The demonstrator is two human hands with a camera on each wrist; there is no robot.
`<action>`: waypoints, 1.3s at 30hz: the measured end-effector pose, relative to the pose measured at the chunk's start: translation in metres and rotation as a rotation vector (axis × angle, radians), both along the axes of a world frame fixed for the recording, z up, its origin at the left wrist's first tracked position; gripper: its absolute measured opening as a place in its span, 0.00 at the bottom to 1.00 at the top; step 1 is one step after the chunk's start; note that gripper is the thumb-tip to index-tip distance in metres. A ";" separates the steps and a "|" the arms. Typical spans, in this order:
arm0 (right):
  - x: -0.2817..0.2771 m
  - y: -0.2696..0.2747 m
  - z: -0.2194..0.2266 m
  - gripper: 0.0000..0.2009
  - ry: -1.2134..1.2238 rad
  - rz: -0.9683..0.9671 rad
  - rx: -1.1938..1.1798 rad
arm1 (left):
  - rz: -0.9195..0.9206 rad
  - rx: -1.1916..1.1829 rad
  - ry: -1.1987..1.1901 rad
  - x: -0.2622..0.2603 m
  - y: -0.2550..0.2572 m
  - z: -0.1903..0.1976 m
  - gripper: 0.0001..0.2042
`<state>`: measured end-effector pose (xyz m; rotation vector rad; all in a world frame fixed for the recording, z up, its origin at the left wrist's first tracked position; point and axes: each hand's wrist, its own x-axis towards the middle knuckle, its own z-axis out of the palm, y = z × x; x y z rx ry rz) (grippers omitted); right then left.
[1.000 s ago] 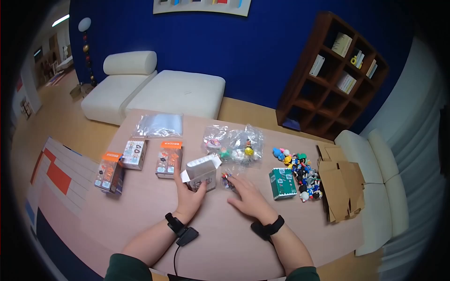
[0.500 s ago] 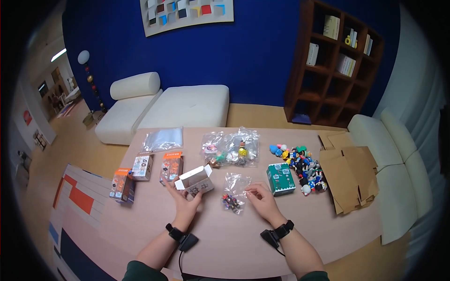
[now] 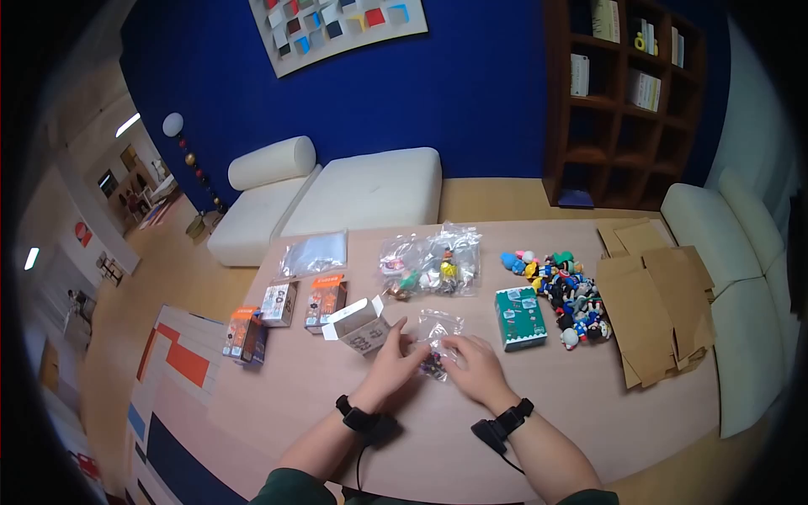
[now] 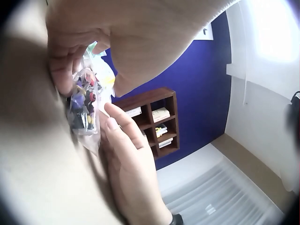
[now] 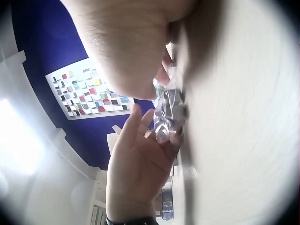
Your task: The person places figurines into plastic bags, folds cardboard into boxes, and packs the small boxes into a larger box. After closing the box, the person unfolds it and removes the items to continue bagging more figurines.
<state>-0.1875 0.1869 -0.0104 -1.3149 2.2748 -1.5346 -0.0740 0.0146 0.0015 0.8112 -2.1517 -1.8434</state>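
A small clear zip bag of dark and colourful little pieces lies on the table between my hands. My left hand reaches in from the left, its fingertips at the bag's side and thumb apart from them. From the other side my right hand touches the bag with loosely bent fingers. In the left wrist view the pieces show purple, red and black through the plastic. Just beyond my left hand stands a white box with its top flaps up.
Orange-topped boxes and a white printed box stand at left. Behind are flat clear bags and bagged figures. To the right are a green box, a pile of small figures and flattened cardboard.
My left hand has let go of the white box and moved right to the small bag. The right hand has come in over the bag from its right side. The head view has shifted.
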 end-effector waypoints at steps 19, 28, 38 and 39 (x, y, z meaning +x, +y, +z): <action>-0.005 -0.006 -0.008 0.34 -0.873 0.053 -0.425 | -0.209 0.714 0.492 -0.013 -0.004 -0.023 0.39; 0.001 -0.001 -0.009 0.14 -1.021 -0.037 -0.501 | -0.203 0.427 0.345 -0.011 -0.003 -0.026 0.09; 0.007 -0.002 -0.010 0.08 -1.057 -0.067 -0.452 | -0.222 0.624 0.418 -0.010 -0.006 -0.032 0.11; 0.003 -0.001 -0.017 0.10 -1.022 -0.025 -0.491 | -0.231 0.651 0.402 -0.009 -0.005 -0.032 0.14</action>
